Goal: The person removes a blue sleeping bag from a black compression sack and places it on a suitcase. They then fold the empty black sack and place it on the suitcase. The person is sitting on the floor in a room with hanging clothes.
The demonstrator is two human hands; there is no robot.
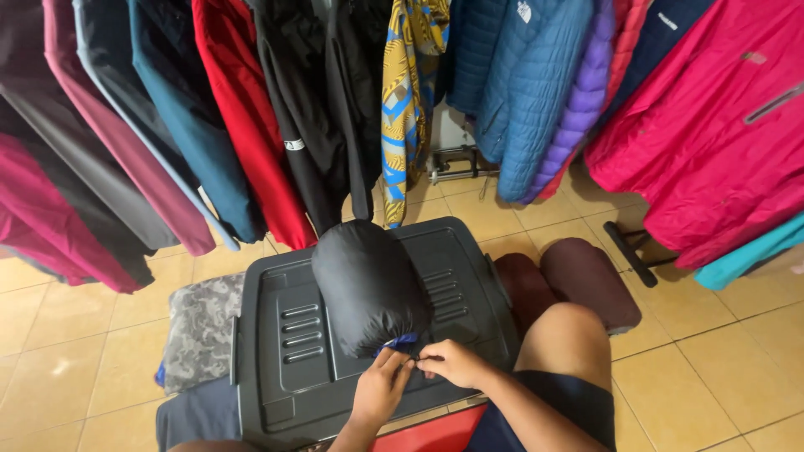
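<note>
Resting on one dark grey plastic bin lid [285,351] is a single black stuff sack [367,285], bulging and lying with its gathered mouth toward the person. Both hands meet at that mouth: the left hand [381,392] reaches up from below, fingers pinching the blue drawcord [397,342], while the right hand [452,362] comes in from the side, fingertips pinched on the same cord. Two maroon rolled bundles [578,280] lie on the tiled floor [720,368] beside a bare knee [565,339]. One camouflage bundle [201,326] sits left. Hanging jackets [519,84] are cut off above.
</note>
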